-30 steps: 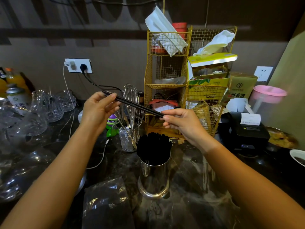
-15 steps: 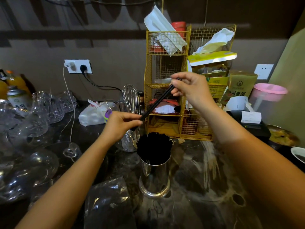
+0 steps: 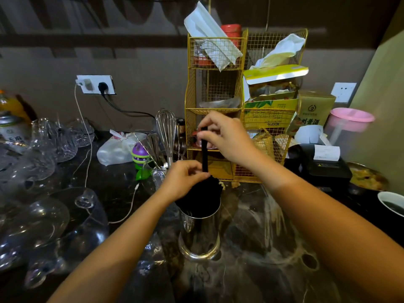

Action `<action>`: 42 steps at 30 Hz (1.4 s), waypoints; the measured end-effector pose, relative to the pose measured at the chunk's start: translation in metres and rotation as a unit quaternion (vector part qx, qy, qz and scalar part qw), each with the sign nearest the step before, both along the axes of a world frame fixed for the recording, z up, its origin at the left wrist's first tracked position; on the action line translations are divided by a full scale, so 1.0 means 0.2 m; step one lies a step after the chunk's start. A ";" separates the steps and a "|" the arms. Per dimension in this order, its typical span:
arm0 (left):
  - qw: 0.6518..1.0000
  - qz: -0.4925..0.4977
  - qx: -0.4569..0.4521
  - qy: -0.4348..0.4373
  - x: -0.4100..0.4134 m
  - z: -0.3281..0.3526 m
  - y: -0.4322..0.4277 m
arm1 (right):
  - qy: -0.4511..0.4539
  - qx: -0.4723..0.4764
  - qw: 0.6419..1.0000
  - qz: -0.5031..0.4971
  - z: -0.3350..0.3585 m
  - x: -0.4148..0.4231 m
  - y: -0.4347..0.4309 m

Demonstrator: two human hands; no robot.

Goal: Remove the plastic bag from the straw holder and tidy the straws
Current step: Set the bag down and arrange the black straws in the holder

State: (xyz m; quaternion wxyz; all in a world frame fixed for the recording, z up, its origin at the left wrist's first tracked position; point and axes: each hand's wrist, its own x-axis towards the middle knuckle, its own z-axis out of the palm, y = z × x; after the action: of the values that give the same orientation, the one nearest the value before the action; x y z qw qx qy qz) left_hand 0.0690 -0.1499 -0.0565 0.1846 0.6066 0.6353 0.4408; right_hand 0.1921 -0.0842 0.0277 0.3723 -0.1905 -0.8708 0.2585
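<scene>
Feeding a few loose black straws (image 3: 204, 149) down into the packed bundle of straws (image 3: 201, 193) is where trouble could start: the bundle already fills the steel straw holder (image 3: 200, 232) at the centre of the frame, so the tips may catch on the tops of the others, bend, or push some sideways over the rim. The right hand (image 3: 227, 138), just above centre, pinches the upper end of the loose straws, which stand nearly upright; the left hand (image 3: 183, 180), just below it and touching the bundle's left edge, has its fingers closed around their lower end to steer them in. That left hand also leans against the bundle, and too much sideways push could, I judge, tip the tall, narrow holder on the dark surface (image 3: 251, 248). Glassware (image 3: 50, 215) crowds the left side of the frame and a jar with a whisk (image 3: 166, 130) stands just behind the left hand, so a toppled holder or a swinging elbow could knock something over. A clear plastic bag (image 3: 150, 250) seems to lie on the surface at lower centre, beside the holder's base and mostly hidden by the left forearm; it could slide off or snag if an arm drags across it.
</scene>
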 end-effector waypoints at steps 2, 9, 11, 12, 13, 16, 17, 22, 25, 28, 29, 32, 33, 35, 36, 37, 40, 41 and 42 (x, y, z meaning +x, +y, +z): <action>0.999 0.015 -0.019 0.049 0.00 -0.03 -0.01 | -0.014 -0.014 1.000 0.005 -0.07 -0.01 0.01; 0.989 0.023 -0.032 0.144 0.02 -0.05 -0.04 | -0.075 -0.003 0.997 -0.011 -0.30 0.02 0.01; 0.989 0.028 -0.031 0.144 0.02 -0.06 -0.04 | -0.104 0.009 0.994 -0.016 -0.36 0.03 0.01; 0.989 0.028 -0.030 0.144 0.02 -0.06 -0.04 | -0.117 0.011 0.993 -0.014 -0.38 0.03 0.00; 0.989 0.028 -0.028 0.146 0.02 -0.06 -0.04 | -0.123 0.009 0.992 -0.009 -0.39 0.04 0.00; 0.988 0.028 -0.030 0.147 0.02 -0.07 -0.05 | -0.120 0.001 0.993 -0.008 -0.43 0.05 0.01; 0.988 0.030 -0.031 0.147 0.02 -0.07 -0.05 | -0.125 0.001 0.992 -0.012 -0.44 0.05 0.01; 0.987 0.029 -0.049 0.152 0.03 -0.05 -0.05 | -0.163 0.009 0.986 -0.015 -0.47 0.07 0.01; 0.988 0.024 -0.055 0.143 0.02 -0.03 -0.06 | -0.131 -0.021 0.991 -0.001 -0.42 0.08 0.02; 0.992 0.023 -0.038 0.120 0.01 0.01 -0.09 | -0.093 -0.068 0.993 -0.020 -0.35 0.12 0.04; 0.993 0.022 -0.029 0.115 0.01 0.03 -0.10 | -0.090 -0.076 0.993 -0.025 -0.33 0.14 0.05; 0.993 0.017 -0.011 0.116 0.04 0.07 -0.14 | -0.100 -0.113 0.988 -0.022 -0.30 0.21 0.08; 0.992 0.016 -0.008 0.127 0.05 0.07 -0.16 | -0.110 -0.128 0.985 -0.019 -0.31 0.23 0.08; 0.986 0.024 -0.004 0.166 0.09 0.06 -0.19 | -0.138 -0.144 0.980 -0.010 -0.33 0.25 0.07; 0.981 0.037 -0.001 0.191 0.12 0.05 -0.20 | -0.154 -0.148 0.977 -0.006 -0.34 0.26 0.07; 0.975 0.055 0.005 0.216 0.14 0.03 -0.21 | -0.170 -0.150 0.974 -0.005 -0.36 0.26 0.06; 0.954 0.110 0.021 0.279 0.20 -0.02 -0.21 | -0.180 -0.155 0.971 0.000 -0.40 0.26 0.04; 0.949 0.122 0.023 0.291 0.21 -0.03 -0.20 | -0.176 -0.153 0.972 0.003 -0.41 0.26 0.03; 0.946 0.129 0.024 0.296 0.22 -0.05 -0.20 | -0.172 -0.149 0.974 0.004 -0.42 0.25 0.03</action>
State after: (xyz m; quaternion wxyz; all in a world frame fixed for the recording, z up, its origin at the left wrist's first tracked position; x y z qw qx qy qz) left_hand 0.1128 -0.1898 -0.0657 -0.0852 0.6267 0.7235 0.2764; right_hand 0.2427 -0.0789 -0.0570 0.1837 -0.2819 -0.8742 0.3501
